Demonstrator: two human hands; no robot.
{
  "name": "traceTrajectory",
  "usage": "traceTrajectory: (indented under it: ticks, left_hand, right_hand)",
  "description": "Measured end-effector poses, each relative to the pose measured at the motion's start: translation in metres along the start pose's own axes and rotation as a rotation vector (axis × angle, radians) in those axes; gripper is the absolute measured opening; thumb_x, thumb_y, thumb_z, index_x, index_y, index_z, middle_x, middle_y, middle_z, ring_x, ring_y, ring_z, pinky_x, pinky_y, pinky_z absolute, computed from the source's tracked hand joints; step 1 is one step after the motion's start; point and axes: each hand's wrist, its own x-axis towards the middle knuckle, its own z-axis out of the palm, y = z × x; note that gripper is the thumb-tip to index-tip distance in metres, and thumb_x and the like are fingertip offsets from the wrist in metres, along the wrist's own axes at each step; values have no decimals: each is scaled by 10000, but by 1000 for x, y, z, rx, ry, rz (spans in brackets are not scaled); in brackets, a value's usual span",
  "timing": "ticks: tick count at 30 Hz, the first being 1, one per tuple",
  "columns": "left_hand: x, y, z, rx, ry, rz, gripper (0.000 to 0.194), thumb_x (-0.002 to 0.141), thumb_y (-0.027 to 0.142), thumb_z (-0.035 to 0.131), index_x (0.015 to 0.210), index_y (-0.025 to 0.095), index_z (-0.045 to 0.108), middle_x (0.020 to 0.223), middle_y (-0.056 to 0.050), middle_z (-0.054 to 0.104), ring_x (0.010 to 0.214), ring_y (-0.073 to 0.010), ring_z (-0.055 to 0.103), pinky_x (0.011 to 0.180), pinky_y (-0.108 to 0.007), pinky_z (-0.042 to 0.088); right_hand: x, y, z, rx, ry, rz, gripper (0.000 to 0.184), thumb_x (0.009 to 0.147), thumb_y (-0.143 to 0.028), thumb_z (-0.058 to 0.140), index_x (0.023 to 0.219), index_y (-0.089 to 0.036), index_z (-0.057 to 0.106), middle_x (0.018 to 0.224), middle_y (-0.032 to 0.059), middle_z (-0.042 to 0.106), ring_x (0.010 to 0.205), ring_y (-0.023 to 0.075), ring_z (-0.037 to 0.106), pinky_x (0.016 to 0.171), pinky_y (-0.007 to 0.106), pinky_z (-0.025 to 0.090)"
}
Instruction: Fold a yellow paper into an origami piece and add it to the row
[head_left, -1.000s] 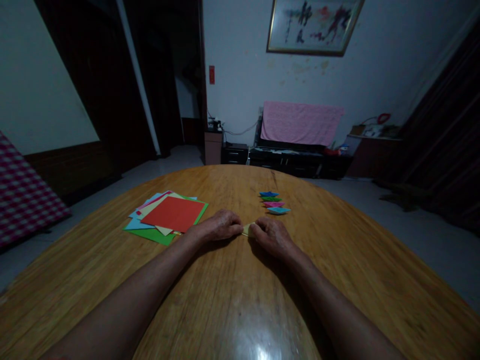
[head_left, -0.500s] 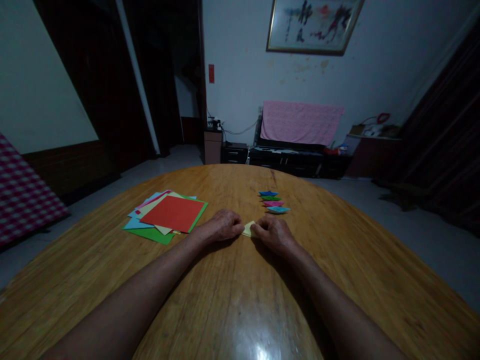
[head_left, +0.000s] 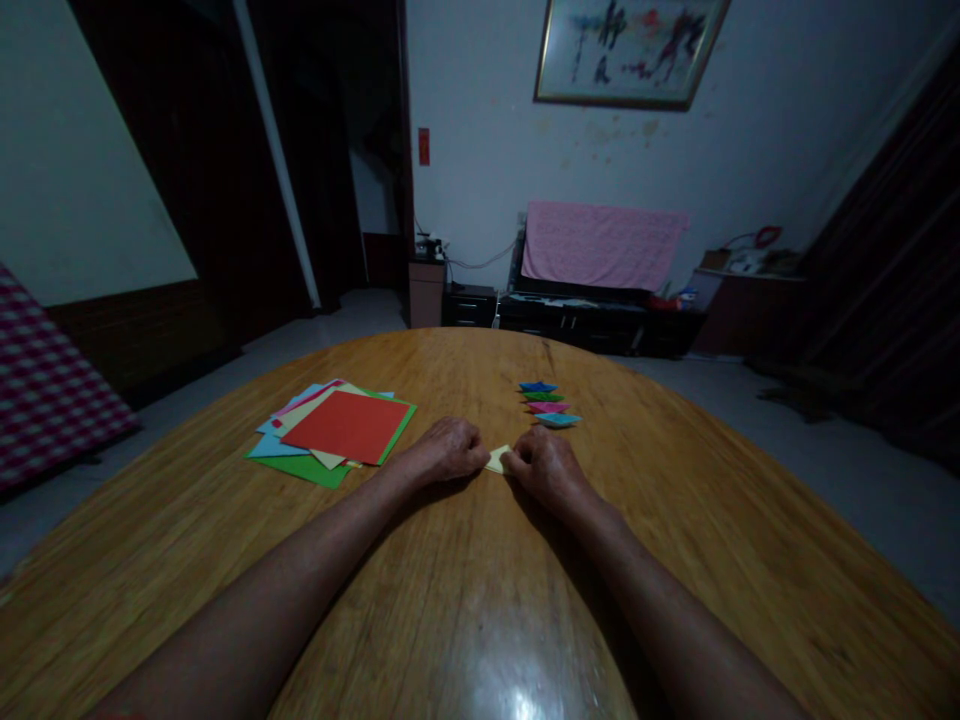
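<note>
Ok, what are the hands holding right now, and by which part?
A small folded piece of pale yellow paper, pinched at its opposite ends by the fingertips of the left hand and the right hand.

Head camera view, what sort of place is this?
Probably a living room: a framed painting on the wall, a pink cloth above a low black cabinet, and a wooden table.

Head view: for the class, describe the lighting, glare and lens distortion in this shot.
In the head view, the room is dim, glare shines on the near part of the wooden table, the table's far edge bows from wide-angle distortion, and the left hand and right hand cast dark shadows below them.
</note>
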Motion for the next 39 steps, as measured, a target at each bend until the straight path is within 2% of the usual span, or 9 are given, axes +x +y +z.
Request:
traceTrajectory:
  ticks: [3,8,10,15,22,30,39]
  left_hand:
    - [1,-10,-1,-78,-34,-38,241,709,286,505,558,133,612,491,2,494,457,-90,384,463,-237,242]
    - [1,-25,-1,-442,-139,-153,221,693,321,529,558,151,566,432,30,422,368,-68,329,390,-219,205]
    - [1,-25,-2,-498,-181,-195,214,680,321,545,548,153,546,432,30,424,360,-65,332,377,-216,209]
    - [3,-21,-2,-417,-186,-167,206,678,318,542,566,147,569,451,13,456,378,-73,366,374,-219,222]
    - [3,-16,2,-246,-97,-155,200,648,306,544,610,135,641,518,-16,553,446,-97,460,417,-212,273]
    - [1,-13,0,-200,-132,-170,204,651,310,553,640,139,663,557,-22,578,488,-106,485,438,-217,299]
    - [-1,-13,-3,-142,-168,-94,210,670,314,549,690,150,680,568,4,576,525,-101,488,462,-205,299]
  right_hand:
    - [0,1,1,-12,13,-21,203,711,-225,584,522,-167,542,577,13,531,565,120,449,532,243,298]
    - [-1,2,2,-28,8,-26,198,726,-223,571,539,-161,547,621,27,540,608,136,475,573,256,315]
    - [-1,2,1,-27,-4,-26,210,732,-223,563,533,-160,540,620,26,534,615,139,477,585,259,317]
    - [-1,0,0,-14,-16,3,189,733,-222,565,557,-157,550,643,31,545,629,144,484,594,259,325]
    - [-1,-1,0,-20,-20,21,192,747,-232,578,573,-151,559,657,34,550,634,141,484,592,256,330]
    - [-2,-3,-2,-30,-31,7,205,752,-236,585,568,-149,571,654,32,544,642,141,488,600,254,337]
    - [-3,-1,-1,-12,-27,-11,227,762,-251,564,559,-149,572,666,32,533,646,139,481,601,251,341]
